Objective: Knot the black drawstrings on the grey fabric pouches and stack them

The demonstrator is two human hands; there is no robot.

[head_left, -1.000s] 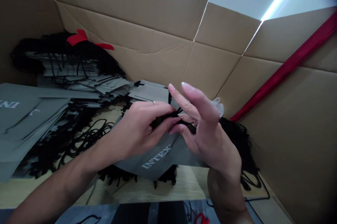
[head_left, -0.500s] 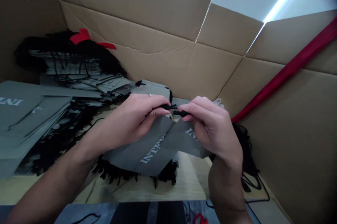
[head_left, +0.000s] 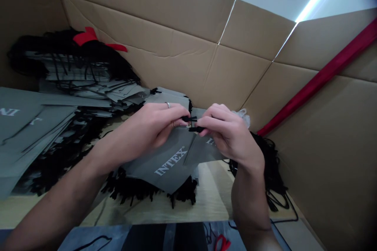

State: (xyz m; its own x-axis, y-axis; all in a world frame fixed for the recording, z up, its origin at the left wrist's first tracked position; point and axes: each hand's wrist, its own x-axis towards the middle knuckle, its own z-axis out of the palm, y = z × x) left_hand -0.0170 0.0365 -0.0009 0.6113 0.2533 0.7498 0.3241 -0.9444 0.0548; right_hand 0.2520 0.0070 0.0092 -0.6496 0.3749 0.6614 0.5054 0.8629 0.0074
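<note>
My left hand [head_left: 160, 123], with a ring on one finger, pinches a black cord end [head_left: 192, 118] between thumb and fingertips. Facing it, my right hand [head_left: 231, 131] pinches another black cord end [head_left: 195, 129], slightly lower. The two ends point at each other and overlap side by side. Below the hands hangs a grey flat piece printed INTEX [head_left: 172, 164], like a bag panel. A second grey piece with partly hidden lettering [head_left: 210, 151] lies under my right hand. Beneath them a pile with black cord tufts [head_left: 132, 188] rests on the table.
Grey INTEX pieces with black cords are stacked at left [head_left: 26, 137]. Behind them lies a corded pile with a red strip [head_left: 85, 37]. Black cords [head_left: 269, 164] are heaped at right. Cardboard walls [head_left: 165, 50] surround the wooden table [head_left: 212, 196]; a dark red band [head_left: 318, 78] crosses the right wall.
My right hand has shifted slightly left with its cord end, so the ends overlap more. More of the INTEX print shows on the grey piece. Both hands keep their pinch.
</note>
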